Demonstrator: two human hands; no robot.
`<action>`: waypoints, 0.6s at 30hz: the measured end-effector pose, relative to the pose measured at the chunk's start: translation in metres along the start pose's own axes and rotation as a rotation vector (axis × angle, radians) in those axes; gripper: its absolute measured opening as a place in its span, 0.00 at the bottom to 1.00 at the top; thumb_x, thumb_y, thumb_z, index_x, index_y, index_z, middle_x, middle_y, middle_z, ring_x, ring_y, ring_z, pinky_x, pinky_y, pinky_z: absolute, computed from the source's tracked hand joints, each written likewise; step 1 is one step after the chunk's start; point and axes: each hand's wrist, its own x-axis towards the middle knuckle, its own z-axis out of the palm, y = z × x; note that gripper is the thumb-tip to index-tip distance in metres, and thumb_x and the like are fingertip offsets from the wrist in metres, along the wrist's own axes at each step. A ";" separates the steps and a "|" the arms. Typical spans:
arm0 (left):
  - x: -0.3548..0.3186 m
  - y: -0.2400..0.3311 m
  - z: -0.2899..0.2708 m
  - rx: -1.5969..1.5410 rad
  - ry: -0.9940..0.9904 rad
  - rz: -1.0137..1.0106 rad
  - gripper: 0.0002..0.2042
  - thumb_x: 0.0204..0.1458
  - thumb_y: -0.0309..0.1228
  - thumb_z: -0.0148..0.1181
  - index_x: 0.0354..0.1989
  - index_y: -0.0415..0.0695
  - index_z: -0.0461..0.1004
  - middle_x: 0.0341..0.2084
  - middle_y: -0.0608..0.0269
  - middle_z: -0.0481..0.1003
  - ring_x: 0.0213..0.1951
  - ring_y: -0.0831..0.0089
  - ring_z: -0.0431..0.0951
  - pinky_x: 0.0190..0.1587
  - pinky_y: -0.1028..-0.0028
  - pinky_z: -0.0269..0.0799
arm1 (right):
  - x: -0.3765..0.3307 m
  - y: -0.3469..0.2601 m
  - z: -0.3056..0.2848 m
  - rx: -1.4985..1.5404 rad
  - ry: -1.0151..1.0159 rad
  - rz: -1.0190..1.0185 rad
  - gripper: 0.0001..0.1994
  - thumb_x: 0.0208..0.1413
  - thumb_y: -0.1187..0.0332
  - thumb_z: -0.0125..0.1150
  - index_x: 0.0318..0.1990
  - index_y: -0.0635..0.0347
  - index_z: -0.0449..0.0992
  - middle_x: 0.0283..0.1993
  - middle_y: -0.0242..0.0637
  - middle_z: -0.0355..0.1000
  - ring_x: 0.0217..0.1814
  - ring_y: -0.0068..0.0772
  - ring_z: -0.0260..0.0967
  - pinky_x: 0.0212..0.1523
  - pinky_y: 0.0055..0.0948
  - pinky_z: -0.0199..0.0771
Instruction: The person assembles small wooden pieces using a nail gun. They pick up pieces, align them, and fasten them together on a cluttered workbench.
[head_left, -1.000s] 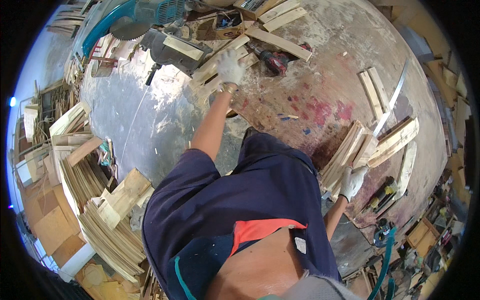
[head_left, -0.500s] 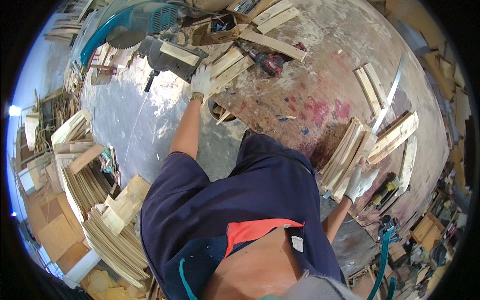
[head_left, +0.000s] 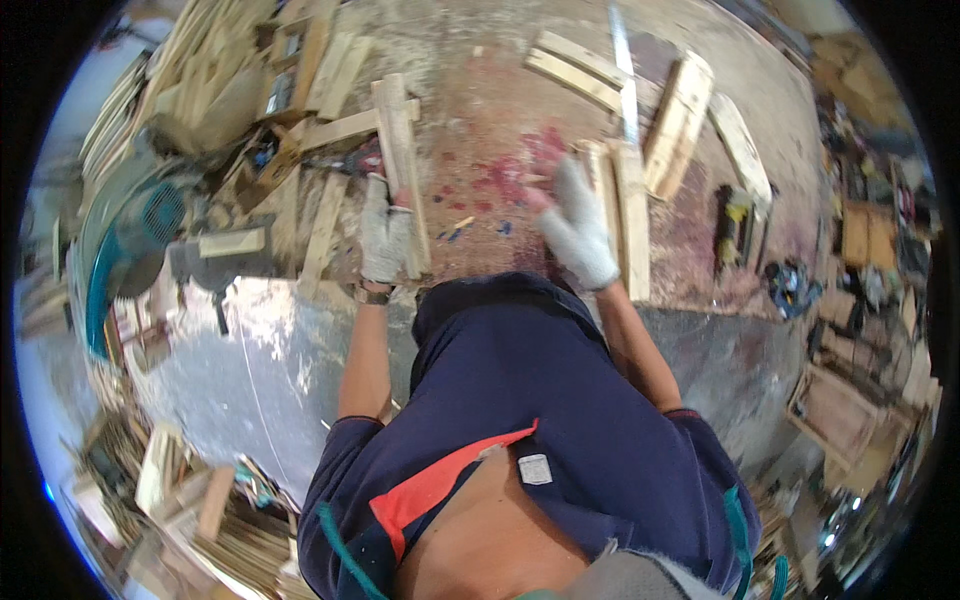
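My left hand (head_left: pixel 385 240), in a white work glove and with a watch at the wrist, is closed on pale wooden strips (head_left: pixel 396 130) that point away from me over the bench. My right hand (head_left: pixel 580 230), gloved too, hovers with thumb and fingers apart and nothing in it. Just right of it lies a stack of wooden strips (head_left: pixel 630 220), partly hidden by the glove. Behind the held strips a red and black power drill (head_left: pixel 368 160) shows only in part. Another loose strip (head_left: pixel 322 225) lies left of my left hand.
A teal miter saw (head_left: pixel 165 215) with a wood piece on its dark base stands at left. Small boxes (head_left: pixel 262 160) sit beyond it. A long metal ruler (head_left: pixel 625 80), more boards (head_left: pixel 680 125) and a yellow-black tool (head_left: pixel 735 225) lie at right on the paint-stained bench (head_left: pixel 470 110).
My left hand has left the saw's base and now holds wooden strips in front of me. My right hand has come inward from the right-hand stack. The view has turned to the right.
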 end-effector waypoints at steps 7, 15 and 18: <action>-0.024 0.056 0.109 0.124 -0.627 -0.096 0.36 0.64 0.38 0.62 0.75 0.39 0.52 0.66 0.47 0.68 0.64 0.56 0.72 0.62 0.62 0.71 | 0.013 -0.035 0.002 -0.326 0.130 0.238 0.36 0.58 0.60 0.66 0.70 0.63 0.58 0.45 0.62 0.78 0.46 0.62 0.79 0.44 0.49 0.79; -0.027 0.015 0.098 0.143 -0.535 -0.142 0.35 0.60 0.47 0.64 0.71 0.42 0.61 0.63 0.41 0.70 0.62 0.42 0.71 0.59 0.55 0.73 | -0.021 0.008 -0.055 -0.930 0.102 0.486 0.33 0.56 0.60 0.67 0.67 0.64 0.65 0.54 0.64 0.75 0.53 0.60 0.77 0.51 0.48 0.78; -0.027 0.001 0.068 0.464 -0.390 -0.114 0.34 0.59 0.46 0.64 0.69 0.41 0.63 0.60 0.41 0.71 0.55 0.43 0.76 0.54 0.54 0.75 | -0.048 0.056 -0.059 -1.281 0.156 0.233 0.35 0.53 0.59 0.67 0.68 0.61 0.64 0.74 0.60 0.58 0.73 0.65 0.58 0.69 0.57 0.60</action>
